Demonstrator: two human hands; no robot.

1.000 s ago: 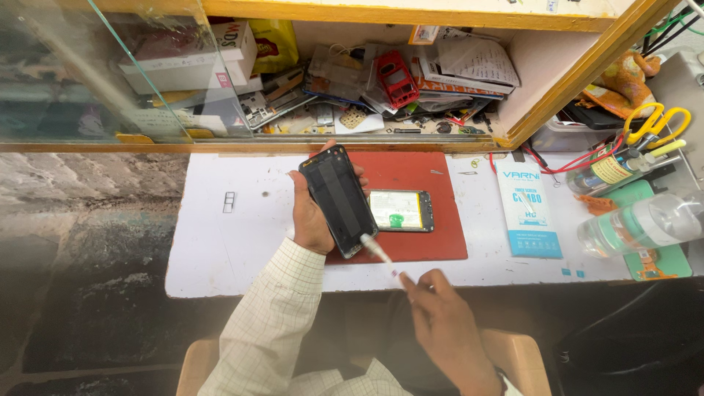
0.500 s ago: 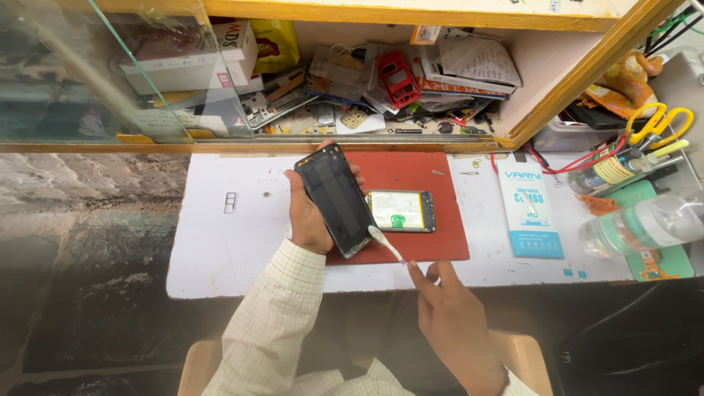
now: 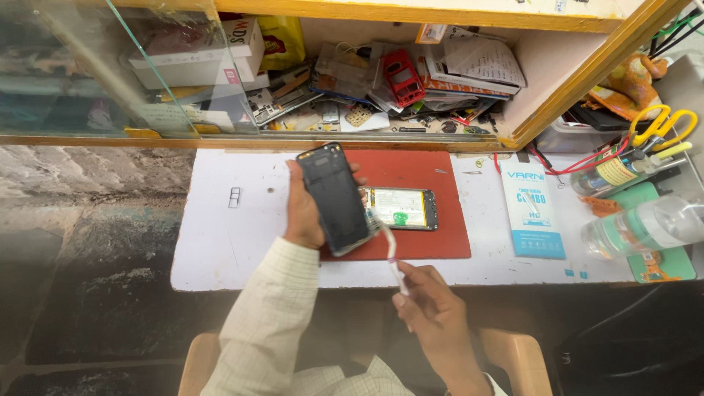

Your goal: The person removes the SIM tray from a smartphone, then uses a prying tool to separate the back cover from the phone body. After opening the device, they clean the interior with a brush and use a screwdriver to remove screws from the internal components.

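Observation:
My left hand (image 3: pixel 302 213) grips a black phone frame (image 3: pixel 336 196) and holds it tilted above the left part of a red work mat (image 3: pixel 433 169). My right hand (image 3: pixel 433 308) pinches a thin pale strip (image 3: pixel 389 249) that runs up to the frame's lower right edge. An opened phone (image 3: pixel 400 208) with its insides showing lies flat on the mat, just right of the held frame.
The white tabletop (image 3: pixel 235 242) carries a blue flat packet (image 3: pixel 532 209), a clear plastic bottle (image 3: pixel 645 227) and yellow-handled scissors (image 3: pixel 664 125) at the right. A cluttered shelf (image 3: pixel 381 81) with boxes, papers and parts sits behind, glass panel (image 3: pixel 88 66) at left.
My right hand has drawn back toward me, and the strip now stretches longer from the frame. The frame has tipped slightly more upright in my left hand.

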